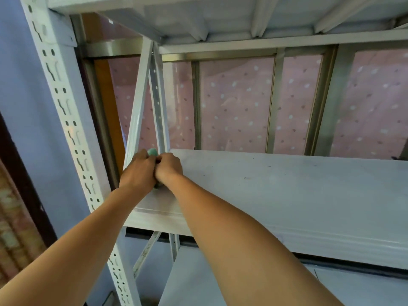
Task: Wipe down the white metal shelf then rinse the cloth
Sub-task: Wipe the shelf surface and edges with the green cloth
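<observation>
Both forearms reach to shelf (287, 191) left rear corner; left hand (138, 171), right hand (169, 165) fingers curled, bunching green cloth (152, 152).

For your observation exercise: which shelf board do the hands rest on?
The middle shelf board; both hands press the green cloth at its back-left corner.

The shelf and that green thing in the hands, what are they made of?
The shelf looks like metal painted matte white: thin flat sheet, folded front edge, punched holes in the post. The green thing seems a soft cloth, bunched between both hands, mostly hidden.
</observation>
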{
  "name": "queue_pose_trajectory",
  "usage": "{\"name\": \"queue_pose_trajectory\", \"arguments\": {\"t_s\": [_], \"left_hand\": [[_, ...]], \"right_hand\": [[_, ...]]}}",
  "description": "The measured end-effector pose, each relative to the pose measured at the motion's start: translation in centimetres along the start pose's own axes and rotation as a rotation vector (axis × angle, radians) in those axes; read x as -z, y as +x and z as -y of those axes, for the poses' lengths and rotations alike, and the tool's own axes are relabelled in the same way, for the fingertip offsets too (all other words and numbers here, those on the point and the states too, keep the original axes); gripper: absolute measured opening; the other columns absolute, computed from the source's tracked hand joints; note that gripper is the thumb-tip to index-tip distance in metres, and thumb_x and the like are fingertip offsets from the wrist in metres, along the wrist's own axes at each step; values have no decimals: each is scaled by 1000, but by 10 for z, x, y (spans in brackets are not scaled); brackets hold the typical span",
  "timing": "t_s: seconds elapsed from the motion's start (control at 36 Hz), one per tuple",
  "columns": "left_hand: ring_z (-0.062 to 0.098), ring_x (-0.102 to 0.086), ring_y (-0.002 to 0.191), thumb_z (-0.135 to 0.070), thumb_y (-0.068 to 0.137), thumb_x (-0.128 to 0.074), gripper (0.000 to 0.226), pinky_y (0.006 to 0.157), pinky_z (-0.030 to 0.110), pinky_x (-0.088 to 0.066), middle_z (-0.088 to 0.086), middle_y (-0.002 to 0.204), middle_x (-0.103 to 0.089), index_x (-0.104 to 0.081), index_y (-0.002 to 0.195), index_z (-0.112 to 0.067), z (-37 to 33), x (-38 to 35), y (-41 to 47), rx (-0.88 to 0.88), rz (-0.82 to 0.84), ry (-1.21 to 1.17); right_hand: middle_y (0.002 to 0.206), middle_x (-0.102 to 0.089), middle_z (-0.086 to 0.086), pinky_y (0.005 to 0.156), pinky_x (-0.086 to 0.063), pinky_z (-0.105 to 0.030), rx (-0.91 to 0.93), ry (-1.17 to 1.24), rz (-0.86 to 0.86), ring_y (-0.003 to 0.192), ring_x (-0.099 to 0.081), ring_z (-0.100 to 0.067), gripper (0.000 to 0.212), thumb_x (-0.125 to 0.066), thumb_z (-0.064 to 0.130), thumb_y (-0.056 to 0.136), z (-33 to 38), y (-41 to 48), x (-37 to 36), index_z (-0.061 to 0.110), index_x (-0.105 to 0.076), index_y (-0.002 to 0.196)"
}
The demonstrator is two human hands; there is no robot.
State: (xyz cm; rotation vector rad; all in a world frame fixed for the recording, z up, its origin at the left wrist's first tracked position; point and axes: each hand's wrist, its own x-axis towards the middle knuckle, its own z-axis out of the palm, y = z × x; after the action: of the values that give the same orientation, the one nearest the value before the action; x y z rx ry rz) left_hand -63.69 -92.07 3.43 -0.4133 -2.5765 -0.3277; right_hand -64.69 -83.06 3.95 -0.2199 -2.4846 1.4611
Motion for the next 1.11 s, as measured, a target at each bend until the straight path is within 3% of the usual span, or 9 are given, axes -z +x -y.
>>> {"name": "queue_pose_trajectory", "arguments": {"t_s": [0.06, 0.17, 0.25, 0.44, 0.58, 0.69, 0.83, 0.97, 1.11], "left_hand": [[28, -57, 91, -10, 89, -59, 22, 73, 40, -52, 5, 99, -51, -60, 111, -11, -1, -5, 6, -16, 30, 27], [27, -54, 87, -7, 88, -60, 18, 71, 37, -47, 3, 90, -41, -63, 106, -8, -3, -11, 19, -73, 116, 107], [28, -56, 98, -10, 89, -62, 21, 78, 38, -50, 2, 90, -38, -65, 109, -10, -3, -14, 33, -91, 192, 152], [31, -57, 106, -23, 95, -50, 26, 96, 40, -49, 12, 120, -53, -57, 114, -9, 15, -33, 50, -159, 357, 80], [29, -58, 111, -18, 100, -37, 27, 103, 38, -45, 12, 119, -61, -59, 113, -8, 23, -41, 60, -152, 505, -38], [30, -55, 100, -14, 98, -37, 17, 96, 38, -45, 15, 115, -59, -54, 96, -11, 20, -45, 60, -166, 502, -107], [25, -46, 129, -17, 104, -28, 37, 113, 34, -33, 10, 137, -51, -55, 129, -11, 12, -46, 53, -190, 455, -179], [28, -47, 125, -20, 103, -35, 31, 114, 39, -32, 15, 136, -47, -52, 125, -6, 7, -54, 55, -220, 478, -113], [36, -31, 142, -12, 99, -42, 50, 117, 44, -28, 22, 156, -25, -34, 147, 0, -16, -59, 54, -178, 449, -56]], "right_hand": [[120, -64, -16, 65, -53, -33, 32, -195, -7, 101, -65, -36, 29, -47, 15, 100, -5, 7, 0, 6, -63, 122], [122, -60, -11, 88, -41, -36, 151, -662, -43, 116, -50, -32, 36, -73, 29, 84, -19, 18, 6, 14, -66, 116], [124, -62, -4, 98, -34, -37, 166, -780, -40, 124, -44, -28, 35, -68, 36, 84, -19, 25, 12, 22, -68, 116], [121, -66, -7, 90, -47, -36, 82, -620, -198, 114, -55, -30, 32, -54, 27, 92, -26, 18, 42, 15, -72, 115], [123, -65, -13, 92, -50, -38, -56, -461, -297, 114, -58, -34, 35, -46, 21, 94, -37, 10, 73, 8, -68, 118], [117, -68, -14, 90, -55, -38, -81, -381, -332, 106, -62, -33, 27, -46, 19, 92, -43, 6, 96, 13, -71, 98], [110, -73, -8, 90, -57, -39, -117, -294, -367, 102, -66, -31, 28, -51, 25, 96, -56, -2, 126, 12, -76, 99], [106, -75, -8, 91, -57, -39, -141, -197, -423, 99, -68, -29, 23, -58, 18, 90, -69, -7, 150, 8, -77, 96], [102, -74, -5, 87, -57, -35, -132, -173, -457, 95, -67, -27, 21, -62, 24, 91, -79, -13, 171, 12, -77, 96]]}}
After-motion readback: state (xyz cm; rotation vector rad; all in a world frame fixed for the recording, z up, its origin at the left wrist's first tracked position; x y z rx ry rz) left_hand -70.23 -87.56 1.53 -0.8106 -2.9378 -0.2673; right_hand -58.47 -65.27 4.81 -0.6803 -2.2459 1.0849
